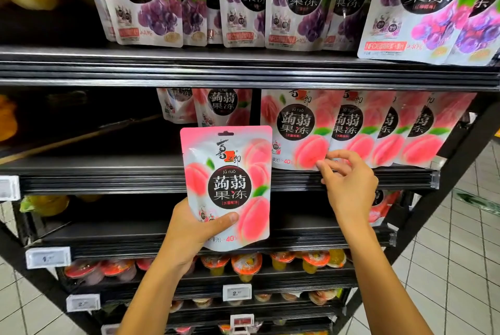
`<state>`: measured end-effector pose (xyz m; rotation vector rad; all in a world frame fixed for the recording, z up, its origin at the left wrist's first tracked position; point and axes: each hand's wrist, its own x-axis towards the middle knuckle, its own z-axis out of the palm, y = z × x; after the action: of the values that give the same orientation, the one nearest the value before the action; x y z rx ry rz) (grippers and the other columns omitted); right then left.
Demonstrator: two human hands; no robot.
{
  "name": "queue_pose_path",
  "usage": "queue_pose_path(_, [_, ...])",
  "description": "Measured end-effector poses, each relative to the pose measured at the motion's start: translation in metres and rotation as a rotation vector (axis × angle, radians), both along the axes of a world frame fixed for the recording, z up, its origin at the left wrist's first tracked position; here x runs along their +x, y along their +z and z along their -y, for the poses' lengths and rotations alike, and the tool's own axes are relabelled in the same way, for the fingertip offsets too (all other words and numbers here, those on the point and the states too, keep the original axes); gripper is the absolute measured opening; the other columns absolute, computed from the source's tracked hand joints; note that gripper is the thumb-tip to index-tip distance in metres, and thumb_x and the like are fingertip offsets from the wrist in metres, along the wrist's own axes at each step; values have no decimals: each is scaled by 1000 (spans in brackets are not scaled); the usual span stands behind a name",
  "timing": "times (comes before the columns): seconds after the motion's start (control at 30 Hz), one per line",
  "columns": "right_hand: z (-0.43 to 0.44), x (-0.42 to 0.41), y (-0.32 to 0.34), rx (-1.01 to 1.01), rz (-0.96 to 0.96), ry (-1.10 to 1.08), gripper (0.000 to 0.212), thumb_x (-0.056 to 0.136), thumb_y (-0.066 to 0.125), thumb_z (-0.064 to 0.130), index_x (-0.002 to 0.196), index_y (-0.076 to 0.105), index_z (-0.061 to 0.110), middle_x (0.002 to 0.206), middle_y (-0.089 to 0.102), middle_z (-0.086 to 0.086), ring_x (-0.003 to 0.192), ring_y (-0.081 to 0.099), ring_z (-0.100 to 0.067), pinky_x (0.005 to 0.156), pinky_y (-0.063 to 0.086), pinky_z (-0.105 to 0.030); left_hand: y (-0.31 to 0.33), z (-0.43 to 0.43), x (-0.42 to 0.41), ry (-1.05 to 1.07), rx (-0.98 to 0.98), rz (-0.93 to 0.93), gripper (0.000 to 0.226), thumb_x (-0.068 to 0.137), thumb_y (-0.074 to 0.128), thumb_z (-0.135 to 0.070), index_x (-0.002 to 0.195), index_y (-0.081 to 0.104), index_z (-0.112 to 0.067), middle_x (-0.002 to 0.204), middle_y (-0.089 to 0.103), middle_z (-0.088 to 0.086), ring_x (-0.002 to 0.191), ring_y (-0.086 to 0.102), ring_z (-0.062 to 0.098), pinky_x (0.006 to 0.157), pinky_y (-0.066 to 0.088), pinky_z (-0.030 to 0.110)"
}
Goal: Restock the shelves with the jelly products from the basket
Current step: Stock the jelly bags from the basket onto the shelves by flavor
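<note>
As pouches (pixel 297 129) line the shelf (pixel 108 180), the left hand (pixel 194 229) grips a pouch (pixel 230 172).

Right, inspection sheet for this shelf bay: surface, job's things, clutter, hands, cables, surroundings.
Surface: black shelf, peach row standing on its right part.
Job's things: peach pouch held upright before the shelf; shelved peach pouches in a row.
Clutter: nothing seen.
Hands: left hand grips the held pouch's lower part; right hand at a shelved pouch's lower edge, grip unclear.
Cables: nothing seen.
Surroundings: grape pouches above, jelly cups below, tiled floor.
</note>
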<state>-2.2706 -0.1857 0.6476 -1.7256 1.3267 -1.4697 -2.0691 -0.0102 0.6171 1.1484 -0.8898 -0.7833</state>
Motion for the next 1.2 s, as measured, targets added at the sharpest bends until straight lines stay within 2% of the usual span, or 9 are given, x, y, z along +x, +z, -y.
queue_pose_path(0.13, [-1, -1, 2, -6, 12, 1, 15, 82, 77, 27, 92, 66, 26, 77, 72, 11, 69, 69, -4, 76, 58, -39, 0, 2, -2, -15, 6, 11, 50, 54, 90, -27, 102, 73, -26, 105, 75, 7, 97, 72, 25, 75, 59, 31])
queue_pose_path(0.3, [-9, -3, 6, -130, 46, -32, 13, 84, 75, 21, 94, 68, 22, 83, 72, 9, 61, 64, -2, 71, 51, -13, 0, 3, -1, -30, 14, 22, 53, 56, 92, -30, 104, 73, -24, 106, 75, 8, 98, 72, 27, 77, 59, 33])
queue_pose_path(0.43, [-26, -4, 13, -169, 98, 27, 8, 87, 72, 22, 92, 68, 27, 66, 65, 15, 61, 62, -2, 66, 50, -18, 2, 3, 0, -44, 27, 32, 50, 56, 91, -30, 103, 73, -26, 104, 75, 7, 96, 73, 25, 74, 59, 30])
queue_pose_path(0.53, [-44, 1, 21, -17, 241, 334, 6, 88, 70, 25, 93, 69, 28, 80, 71, 7, 69, 68, -7, 59, 54, -20, 6, 6, 1, -63, 25, 22, 49, 57, 91, -28, 103, 73, -27, 104, 75, 6, 96, 73, 25, 74, 59, 30])
queue_pose_path(0.7, [-70, 27, 12, 258, 153, 765, 29, 79, 77, 31, 104, 66, 24, 97, 75, 3, 92, 72, -13, 82, 57, -27, 17, 15, 1, -131, 0, 12, 49, 63, 89, -25, 109, 71, -24, 109, 74, 9, 99, 72, 27, 76, 58, 30])
queue_pose_path(0.8, [-70, 31, 11, 236, 223, 745, 23, 80, 79, 14, 101, 71, 19, 97, 76, -2, 91, 73, -18, 79, 58, -31, 25, 19, 1, -112, -23, -15, 46, 64, 86, -36, 107, 71, -27, 107, 75, 6, 97, 72, 24, 72, 57, 26])
queue_pose_path(0.93, [-63, 34, 20, 246, 328, 701, 19, 76, 81, 9, 93, 74, 15, 89, 77, -4, 80, 74, -16, 65, 55, -21, 31, 23, 1, 66, -73, -14, 60, 65, 80, -48, 118, 61, -26, 109, 73, 3, 95, 72, 17, 70, 56, 22])
queue_pose_path(1.07, [-52, 38, 33, 243, 387, 644, 17, 76, 81, 9, 91, 75, 12, 85, 77, -5, 79, 74, -17, 64, 55, -20, 30, 19, 3, 246, -218, 100, 60, 73, 77, -41, 127, 54, -28, 123, 66, -11, 110, 65, 9, 83, 53, 18])
queue_pose_path(1.2, [-49, 46, 40, 183, 366, 643, 18, 78, 79, 6, 91, 74, 16, 85, 77, -5, 78, 75, -22, 66, 60, -29, 29, 15, -12, 169, -218, 332, 48, 82, 72, -35, 128, 57, -32, 128, 61, -13, 122, 58, 11, 101, 49, 28])
